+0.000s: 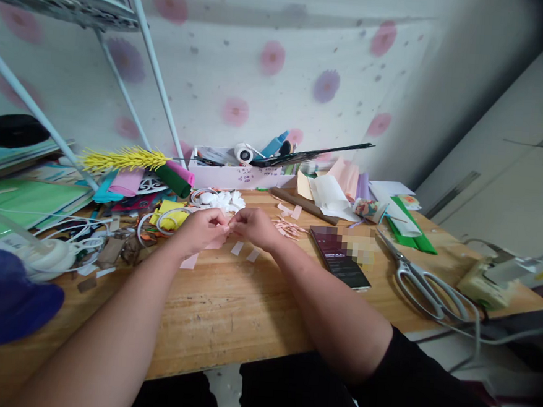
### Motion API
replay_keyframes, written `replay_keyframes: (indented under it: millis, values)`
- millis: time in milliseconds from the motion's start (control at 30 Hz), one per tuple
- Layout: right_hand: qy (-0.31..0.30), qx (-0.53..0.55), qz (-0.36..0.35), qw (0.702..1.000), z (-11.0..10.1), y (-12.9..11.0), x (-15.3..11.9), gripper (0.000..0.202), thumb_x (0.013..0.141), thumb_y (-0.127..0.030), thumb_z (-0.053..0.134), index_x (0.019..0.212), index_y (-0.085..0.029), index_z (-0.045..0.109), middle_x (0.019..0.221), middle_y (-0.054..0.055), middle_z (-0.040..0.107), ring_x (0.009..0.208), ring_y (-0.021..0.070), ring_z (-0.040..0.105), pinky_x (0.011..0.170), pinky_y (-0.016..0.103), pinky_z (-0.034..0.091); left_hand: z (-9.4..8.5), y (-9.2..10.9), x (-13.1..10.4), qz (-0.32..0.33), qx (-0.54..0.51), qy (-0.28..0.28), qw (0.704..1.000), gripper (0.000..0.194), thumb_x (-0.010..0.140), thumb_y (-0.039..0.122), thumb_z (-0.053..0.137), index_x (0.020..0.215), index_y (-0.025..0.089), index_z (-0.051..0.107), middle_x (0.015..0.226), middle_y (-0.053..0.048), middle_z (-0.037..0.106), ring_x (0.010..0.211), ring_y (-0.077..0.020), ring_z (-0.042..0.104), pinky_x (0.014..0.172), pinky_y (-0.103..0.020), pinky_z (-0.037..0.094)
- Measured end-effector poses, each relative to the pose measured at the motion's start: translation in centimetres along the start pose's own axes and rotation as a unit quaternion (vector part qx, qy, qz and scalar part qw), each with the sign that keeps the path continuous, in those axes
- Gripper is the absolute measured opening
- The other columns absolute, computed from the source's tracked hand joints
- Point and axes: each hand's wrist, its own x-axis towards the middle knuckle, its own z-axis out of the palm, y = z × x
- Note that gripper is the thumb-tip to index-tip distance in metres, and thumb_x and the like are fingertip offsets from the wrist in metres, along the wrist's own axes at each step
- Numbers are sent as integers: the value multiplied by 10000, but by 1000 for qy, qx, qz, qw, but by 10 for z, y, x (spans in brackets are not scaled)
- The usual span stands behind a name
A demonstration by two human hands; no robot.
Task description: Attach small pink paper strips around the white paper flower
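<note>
My left hand [203,231] and my right hand [254,228] meet fingertip to fingertip above the middle of the wooden table. Both are closed in a pinch; what lies between the fingertips is too small to make out. Under and around them are small pale pink paper pieces, one [189,261] below my left hand and another [253,255] near my right wrist. A pile of thin twisted pink paper strips [290,228] lies just right of my right hand. White petal-like pieces [220,200] sit right behind my hands.
A phone [342,258] and large scissors [419,282] lie to the right. A brown paper roll [303,206] and crepe paper sheets [330,194] are behind. Cables [78,230], a yellow spiky stem [123,159] and a white rack [154,59] occupy the left. A white box [236,177] stands by the wall.
</note>
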Motion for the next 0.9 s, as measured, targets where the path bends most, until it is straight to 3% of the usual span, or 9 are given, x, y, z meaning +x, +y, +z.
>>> replay_keyframes:
  millis: [133, 333, 467, 600, 767, 900]
  values:
    - [-5, 15, 15, 1000, 2, 5, 1, 135, 679, -242, 505, 710, -135, 581, 576, -19, 556, 531, 72, 463, 499, 178, 314, 1, -1, 1, 11, 106, 23, 994, 148, 652, 321, 530, 668, 180, 573, 678, 3, 591, 646, -131, 508, 590, -241, 377]
    - [43, -71, -92, 992, 0, 4, 1, 89, 679, -179, 491, 700, -144, 570, 636, -14, 543, 576, 71, 438, 536, 181, 301, 2, -2, 0, -10, 5, -22, 1000, 232, 729, 352, 440, 715, 164, 575, 698, -10, 588, 651, -133, 513, 581, -246, 383]
    - [60, -100, -119, 986, -1, -2, -2, 74, 675, -144, 489, 679, -146, 563, 667, -2, 538, 621, 78, 440, 570, 183, 306, 1, -2, -1, -37, -19, -38, 998, 228, 723, 339, 440, 674, 153, 563, 626, -6, 554, 593, -125, 490, 528, -239, 370]
    - [15, -79, -84, 993, -2, -4, -3, 71, 670, -175, 506, 698, -148, 564, 661, -8, 546, 598, 74, 439, 540, 181, 297, 1, -4, 0, -11, -9, -42, 999, 140, 700, 287, 470, 668, 163, 526, 674, -2, 561, 635, -125, 506, 575, -242, 390]
    - [-46, 21, 18, 999, 0, 1, -1, 78, 646, -191, 504, 679, -136, 549, 594, -24, 525, 542, 67, 442, 494, 175, 302, 0, -3, 3, 68, 143, 5, 987, 86, 666, 250, 503, 648, 175, 542, 728, -2, 544, 711, -135, 495, 666, -261, 381]
    - [-21, 65, 29, 997, 1, 2, 0, 105, 656, -201, 485, 703, -132, 547, 586, -24, 518, 529, 66, 445, 485, 172, 308, 0, -2, 3, 69, 178, 24, 981, 137, 690, 284, 480, 694, 183, 571, 780, -12, 560, 751, -145, 499, 690, -269, 379]
